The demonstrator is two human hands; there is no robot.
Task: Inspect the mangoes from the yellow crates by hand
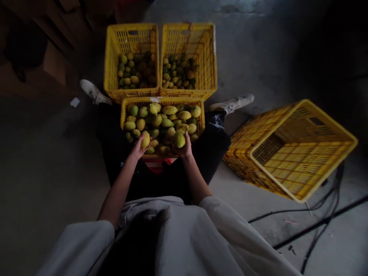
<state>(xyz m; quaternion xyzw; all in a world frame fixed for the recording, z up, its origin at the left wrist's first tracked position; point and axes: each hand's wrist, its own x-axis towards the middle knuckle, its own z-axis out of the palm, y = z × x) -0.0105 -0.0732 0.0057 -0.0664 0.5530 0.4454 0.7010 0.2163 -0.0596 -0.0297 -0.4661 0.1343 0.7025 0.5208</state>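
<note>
My left hand [139,148] holds a yellow lemon [145,140] over the near left part of a full yellow crate [123,115] between my legs. In my right hand [186,147] is a greenish-yellow lemon [179,138], held above the near right part of the same crate. Yellow and green lemons [156,120] fill this crate close to its rim. Beyond it, side by side, stand a back left crate [107,57] and a back right crate [215,57], each with smaller-looking yellow and green fruit low inside.
A tilted yellow crate [304,153] with no fruit visible inside is on the floor at the right. Black cables [330,203] lie near it. My shoes [93,92] flank the crates. Cardboard boxes [53,63] stand at the far left, and something red [156,165] shows under the near crate.
</note>
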